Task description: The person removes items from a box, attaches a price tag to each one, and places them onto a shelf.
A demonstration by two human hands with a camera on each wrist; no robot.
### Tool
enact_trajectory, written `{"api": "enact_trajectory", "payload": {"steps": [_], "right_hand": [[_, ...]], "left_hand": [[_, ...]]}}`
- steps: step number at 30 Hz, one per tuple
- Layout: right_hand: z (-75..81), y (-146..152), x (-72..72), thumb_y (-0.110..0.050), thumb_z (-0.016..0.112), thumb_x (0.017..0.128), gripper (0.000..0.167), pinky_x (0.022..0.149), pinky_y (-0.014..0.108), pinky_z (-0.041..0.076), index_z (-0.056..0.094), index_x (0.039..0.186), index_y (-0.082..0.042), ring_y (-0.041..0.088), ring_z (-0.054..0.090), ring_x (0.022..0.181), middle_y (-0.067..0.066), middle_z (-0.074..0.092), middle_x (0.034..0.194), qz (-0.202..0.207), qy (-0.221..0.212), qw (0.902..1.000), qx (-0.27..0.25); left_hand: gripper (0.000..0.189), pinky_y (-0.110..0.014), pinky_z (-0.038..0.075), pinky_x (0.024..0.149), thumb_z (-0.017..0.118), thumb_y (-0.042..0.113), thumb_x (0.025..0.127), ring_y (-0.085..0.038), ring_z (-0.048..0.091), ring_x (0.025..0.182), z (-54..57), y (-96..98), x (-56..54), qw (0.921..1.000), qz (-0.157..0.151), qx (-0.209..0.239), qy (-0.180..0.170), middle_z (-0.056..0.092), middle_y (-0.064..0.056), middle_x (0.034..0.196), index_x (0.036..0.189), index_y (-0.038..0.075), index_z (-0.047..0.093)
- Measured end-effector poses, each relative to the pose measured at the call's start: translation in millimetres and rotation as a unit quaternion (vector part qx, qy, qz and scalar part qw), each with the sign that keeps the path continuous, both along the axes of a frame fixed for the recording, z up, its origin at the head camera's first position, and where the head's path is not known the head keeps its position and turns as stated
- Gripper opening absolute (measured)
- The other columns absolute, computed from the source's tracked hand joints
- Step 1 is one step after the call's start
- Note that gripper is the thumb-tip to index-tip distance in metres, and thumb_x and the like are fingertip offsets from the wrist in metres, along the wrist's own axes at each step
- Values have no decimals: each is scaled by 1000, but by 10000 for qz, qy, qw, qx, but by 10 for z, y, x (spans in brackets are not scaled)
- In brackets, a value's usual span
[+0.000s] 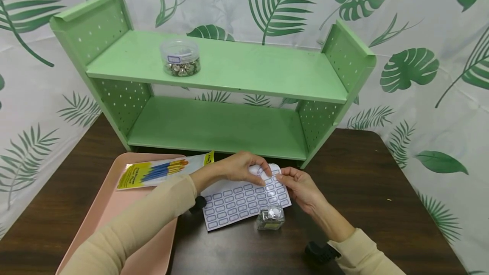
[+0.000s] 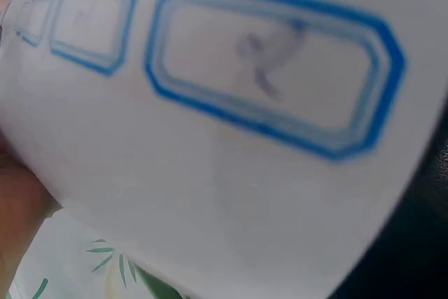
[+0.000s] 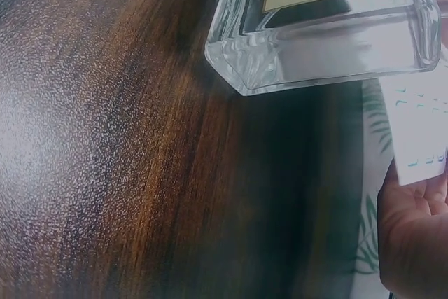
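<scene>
A white sheet of blue-bordered sticker labels [image 1: 233,203] lies slanted in front of the shelf, its upper right part lifted and bent. My left hand [image 1: 242,166] reaches over that top edge, with thumb and index finger curved about the paper. At the right corner, my right hand [image 1: 303,190] pinches the sheet between thumb and fingers. The left wrist view has the label sheet [image 2: 210,173] bowed close to the camera, one label bearing a faint purple mark. A square clear glass bottle [image 1: 270,219] with a gold label stands by the sheet's lower edge.
A pink tray [image 1: 114,207] at left carries a pack of blue-handled brushes [image 1: 164,171]. Behind stands a green two-tier shelf [image 1: 248,65], with a clear round jar [image 1: 180,58] of small metallic pieces on top. The table [image 1: 382,207] is dark wood.
</scene>
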State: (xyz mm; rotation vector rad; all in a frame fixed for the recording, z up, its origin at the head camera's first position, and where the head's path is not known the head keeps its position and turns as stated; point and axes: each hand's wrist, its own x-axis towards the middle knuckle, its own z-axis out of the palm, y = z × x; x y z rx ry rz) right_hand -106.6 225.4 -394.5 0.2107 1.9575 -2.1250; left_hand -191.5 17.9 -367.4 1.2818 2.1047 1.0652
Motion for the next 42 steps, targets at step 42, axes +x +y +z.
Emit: {"api": "enact_trajectory", "payload": {"steps": [42], "right_hand": [[29,-7,22,-1,50,94,9,61,21,50,54,93,-8,7,61,70,-5,63,78,-7,33,10000,47]], "left_hand": [[18,-20,37,62,73,14,81,-6,43,65,-40,3,18,9991,294,279,81,55,6,78,89,13,57]]}}
